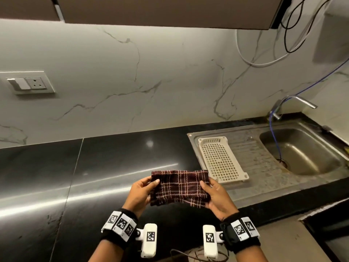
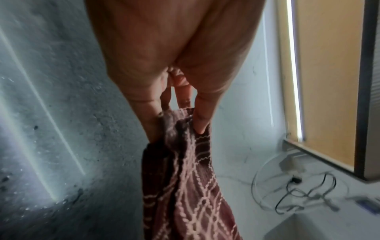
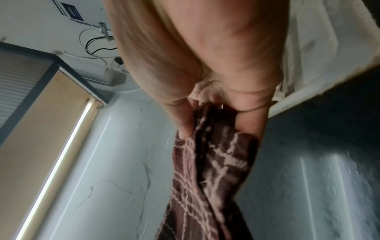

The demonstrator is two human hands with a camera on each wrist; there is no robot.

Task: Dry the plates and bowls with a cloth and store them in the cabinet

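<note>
**Holding the cloth, no dishes in sight**

Both hands held the checked cloth (image 1: 180, 188) stretched above the counter (image 1: 113, 157): left hand (image 1: 140, 193) pinching one edge, right hand (image 1: 217, 197) the other. The rack (image 1: 221, 159) beside the sink (image 1: 302, 150) looked bare. With such light pinches, the cloth could slip free.

The cabinet (image 1: 166, 12) was cut off by the head view's top edge, its inside unseen. The cloth (image 1: 180, 188) hid the fingers of both hands behind it. The right wrist view was motion-blurred across the desk (image 3: 329, 178). The cloth's lower end ran past the left wrist view's bottom edge.
</note>
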